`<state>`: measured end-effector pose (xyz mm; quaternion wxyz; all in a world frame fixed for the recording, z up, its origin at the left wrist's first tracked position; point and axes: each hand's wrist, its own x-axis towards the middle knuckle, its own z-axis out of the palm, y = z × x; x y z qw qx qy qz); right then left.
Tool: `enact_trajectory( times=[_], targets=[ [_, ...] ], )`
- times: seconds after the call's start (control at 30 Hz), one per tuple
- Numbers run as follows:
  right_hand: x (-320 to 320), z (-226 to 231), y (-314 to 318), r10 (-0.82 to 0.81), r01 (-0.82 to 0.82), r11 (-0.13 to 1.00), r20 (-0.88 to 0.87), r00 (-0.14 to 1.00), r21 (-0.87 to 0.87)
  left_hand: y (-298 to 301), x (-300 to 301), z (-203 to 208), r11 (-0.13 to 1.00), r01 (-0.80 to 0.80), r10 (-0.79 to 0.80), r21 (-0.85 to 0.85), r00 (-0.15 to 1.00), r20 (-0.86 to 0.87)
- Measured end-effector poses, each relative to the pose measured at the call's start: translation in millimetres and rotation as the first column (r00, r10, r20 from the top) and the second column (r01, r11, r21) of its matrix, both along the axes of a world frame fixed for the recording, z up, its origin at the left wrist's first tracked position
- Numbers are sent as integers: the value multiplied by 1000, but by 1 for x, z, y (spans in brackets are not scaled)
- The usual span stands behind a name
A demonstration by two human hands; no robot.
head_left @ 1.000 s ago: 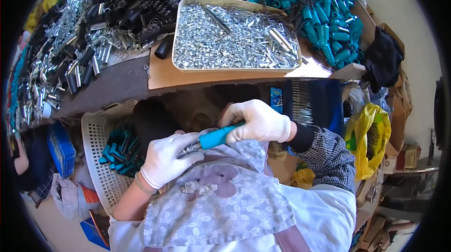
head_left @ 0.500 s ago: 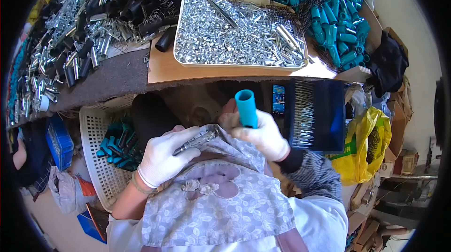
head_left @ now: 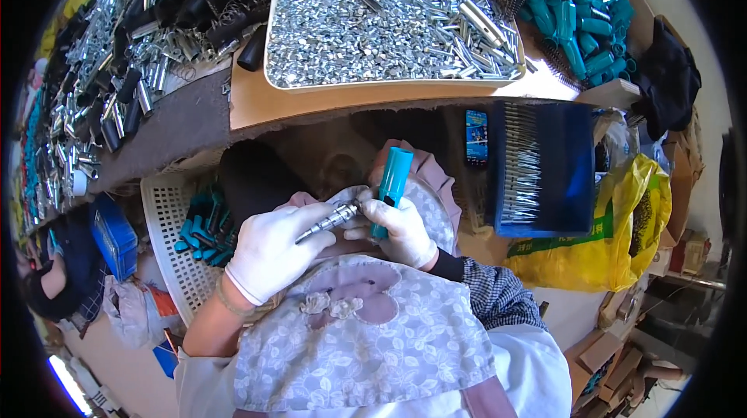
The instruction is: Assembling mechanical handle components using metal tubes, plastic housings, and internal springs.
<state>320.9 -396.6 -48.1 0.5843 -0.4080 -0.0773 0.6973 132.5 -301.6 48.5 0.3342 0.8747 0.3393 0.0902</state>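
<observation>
In a white glove, my left hand (head_left: 276,251) grips a slim silver metal shaft (head_left: 336,218) with rings along it, tilted up to the right. My right hand (head_left: 403,233), gloved too, is wrapped round a hollow teal plastic sleeve (head_left: 395,178) that stands nearly upright. Its fingertips meet the far end of the shaft, beside the sleeve. Whether they also pinch a small part there, I cannot make out. Both hands are close together above my patterned apron (head_left: 397,317), in front of the table edge.
On the table, a cream tray (head_left: 266,52) holds many small metal pieces, with teal sleeves (head_left: 580,25) to its right and black and silver parts (head_left: 128,68) to its left. Below are a white basket (head_left: 167,251), a blue bin (head_left: 564,177) of metal shafts and a yellow bag (head_left: 622,254).
My right hand has come left and slightly down with the teal sleeve, and its fingers now touch the shaft's end. My left hand still holds the shaft. The view has shifted a little.
</observation>
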Motion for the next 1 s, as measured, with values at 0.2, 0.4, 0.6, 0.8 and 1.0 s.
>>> enact_trajectory(
  times=[0.2, 0.4, 0.6, 0.8, 1.0],
  targets=[
    [5, -9, 1, -4, 4, 999, 14, 1000, 35, 5, 11, -6, 1000, -6, 6, -8, 1000, -31],
    [11, -11, 6, 30, -30, 998, -13, 999, 48, 6, 14, -13, 997, -43, 46, -59, 998, 47],
    [13, -14, 5, 88, -86, 993, -15, 996, 87, 1, 10, -12, 990, -63, 62, -128, 998, -11],
    [13, -2, 9, 145, -145, 989, 61, 988, -12, -6, 5, -27, 983, 8, -12, 186, 1000, 19],
    [32, 16, 13, 245, -249, 968, 291, 925, -24, -7, -3, -31, 987, -29, 20, 159, 998, 58]
  ],
)
